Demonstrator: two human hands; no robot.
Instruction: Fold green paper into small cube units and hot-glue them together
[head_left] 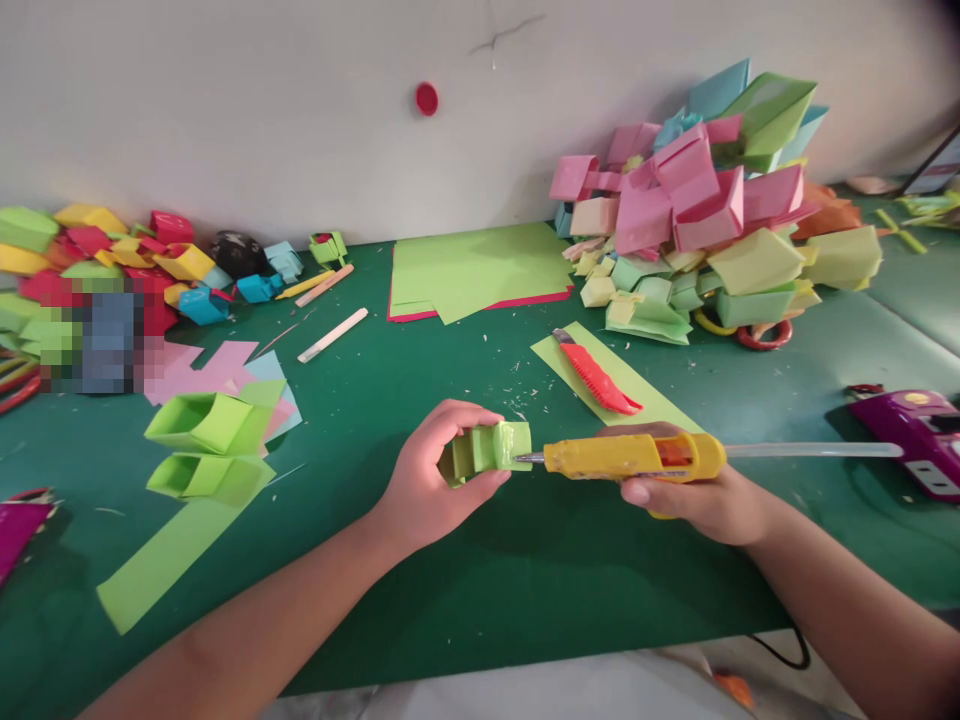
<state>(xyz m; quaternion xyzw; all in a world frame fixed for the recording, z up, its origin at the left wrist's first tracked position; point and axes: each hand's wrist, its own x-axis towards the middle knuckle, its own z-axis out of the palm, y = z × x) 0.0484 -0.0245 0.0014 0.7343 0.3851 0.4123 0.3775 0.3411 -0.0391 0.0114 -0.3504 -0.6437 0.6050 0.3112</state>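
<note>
Pinching folded green paper (486, 448), left hand (421, 487) was seen.
Glue gun (604, 457) was gripped by partly hidden right hand (709, 503).

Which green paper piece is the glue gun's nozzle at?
The folded piece held in the left hand; no hand holds the other green pieces.

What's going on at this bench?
A person is working with folded paper and hot glue. The left grip holds a small folded light-green paper piece; the right grip holds a yellow plastic glue gun, a translucent glue stick out its back. The nozzle is at the piece's end face, which looks glossy, possibly with glue. Beyond, a red plastic utility knife lies on a light-green paper strip.
</note>
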